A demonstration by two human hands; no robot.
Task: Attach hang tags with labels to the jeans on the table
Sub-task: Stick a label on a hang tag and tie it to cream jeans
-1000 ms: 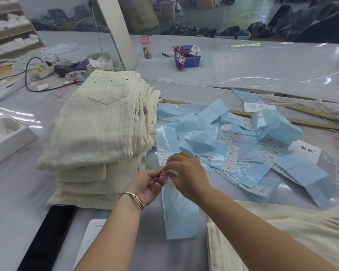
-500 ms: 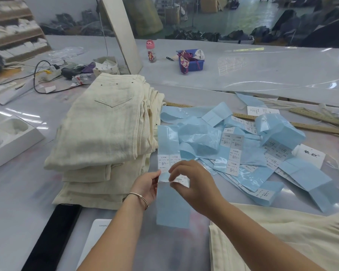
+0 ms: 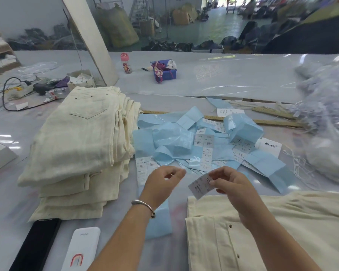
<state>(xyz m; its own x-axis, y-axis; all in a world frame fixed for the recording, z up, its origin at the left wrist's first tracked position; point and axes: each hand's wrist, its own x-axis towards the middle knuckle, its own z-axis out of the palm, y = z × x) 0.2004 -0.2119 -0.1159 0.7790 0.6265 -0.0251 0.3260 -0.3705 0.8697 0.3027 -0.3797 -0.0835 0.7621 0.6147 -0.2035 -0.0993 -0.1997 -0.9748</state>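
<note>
The right hand (image 3: 233,184) pinches a white label (image 3: 199,185) between thumb and fingers. The label has small black print on it and tilts down to the left. It hangs just over the top edge of the cream jeans (image 3: 272,231) that lie flat in front of the person.

The left hand (image 3: 160,182) is beside it, a little apart. Its fingers are curled in, with the tips close to the thumb. I cannot tell if they pinch anything (it is blurry there). A silver bangle (image 3: 143,204) sits on that wrist.

Under the left arm lies a long blue strip (image 3: 159,222) with more white labels stuck near its far end. Behind the hands is a messy heap of blue strips (image 3: 184,137) and labels. To the left of the heap stands a stack of folded cream jeans (image 3: 76,143), back pocket up.

A black phone (image 3: 35,245) and a white power bank (image 3: 82,247) lie side by side at the near left edge of the table (image 3: 8,202). Far back are a small pink bottle (image 3: 125,63) and a blue box (image 3: 165,70). On the right is a big clear bag (image 3: 325,124).
</note>
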